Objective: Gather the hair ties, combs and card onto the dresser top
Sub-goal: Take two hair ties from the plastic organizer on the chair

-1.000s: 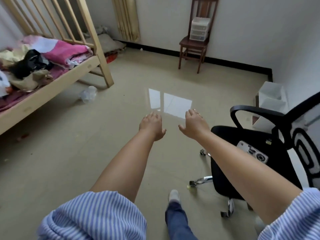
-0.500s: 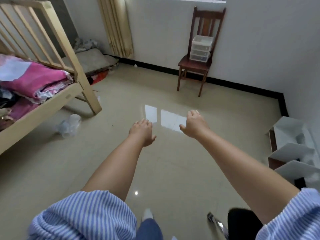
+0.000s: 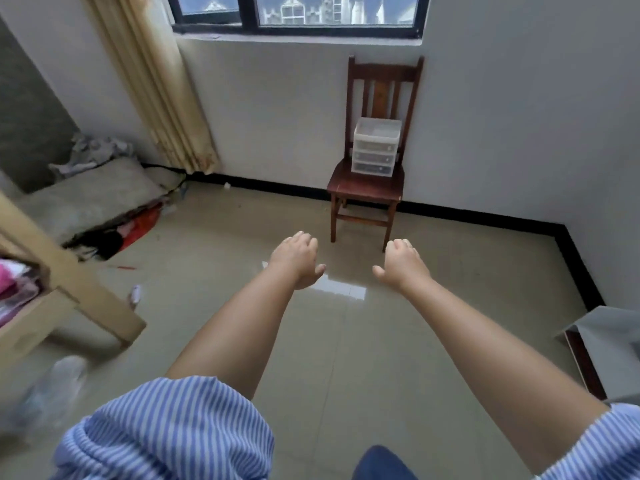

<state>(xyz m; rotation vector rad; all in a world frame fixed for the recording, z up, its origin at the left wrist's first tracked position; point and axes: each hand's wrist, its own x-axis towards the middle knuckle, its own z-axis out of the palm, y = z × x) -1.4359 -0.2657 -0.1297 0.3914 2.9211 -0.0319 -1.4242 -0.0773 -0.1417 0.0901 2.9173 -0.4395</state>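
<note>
No hair ties, combs, card or dresser show in the head view. My left hand [image 3: 297, 259] and my right hand [image 3: 401, 265] are stretched out in front of me over the beige tile floor, palms down, fingers loosely curled, holding nothing. Both hover just short of a dark wooden chair [image 3: 372, 187] that stands against the far wall. A small white plastic drawer unit [image 3: 376, 147] sits on its seat.
A wooden bed frame post [image 3: 69, 271] with pink bedding is at the left. A grey cushion and clothes pile [image 3: 97, 199] lie in the far left corner under a beige curtain [image 3: 152, 81]. A white box [image 3: 609, 348] sits at the right edge. A plastic bottle [image 3: 52, 386] lies at lower left.
The view has swung up and forward toward the chair and window; the black office chair has left the frame. Both hands stay outstretched, with fingers curling in slightly.
</note>
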